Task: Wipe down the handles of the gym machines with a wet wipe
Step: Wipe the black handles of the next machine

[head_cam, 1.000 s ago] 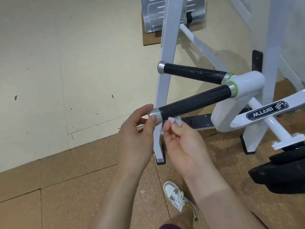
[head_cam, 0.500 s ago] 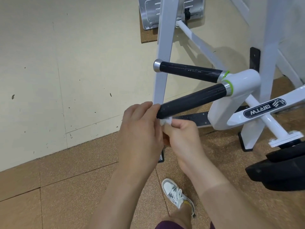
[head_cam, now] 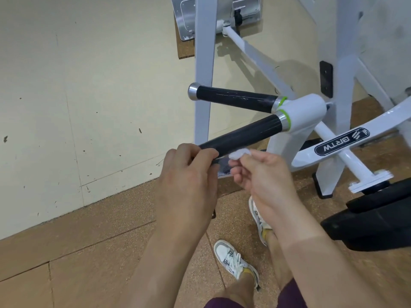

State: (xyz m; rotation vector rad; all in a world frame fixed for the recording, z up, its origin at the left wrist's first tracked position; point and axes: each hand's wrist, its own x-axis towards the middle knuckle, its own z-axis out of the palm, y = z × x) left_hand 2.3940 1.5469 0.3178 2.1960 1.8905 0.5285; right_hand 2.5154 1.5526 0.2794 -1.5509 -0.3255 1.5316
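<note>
While your left hand [head_cam: 189, 181] gripped the end of the lower handle [head_cam: 244, 134], your right hand [head_cam: 264, 174] pinched the wipe [head_cam: 239, 154]. The wipe touched the handle's underside.

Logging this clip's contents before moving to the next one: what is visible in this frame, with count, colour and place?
lower handle: one, black grip, runs from the white hub towards the camera
upper handle: one, black with silver end cap, above the lower one
wet wipe: one, white, bunched, just under the lower handle
machine frame: one, white, centre to right
weight plates: black, number unclear, lower right
metal plate: one, grey, top centre
floor: brown cork, bottom
shoes: two, white and grey, bottom centre
left hand: one, grips the lower handle's near end
right hand: one, pinches the wet wipe
</note>
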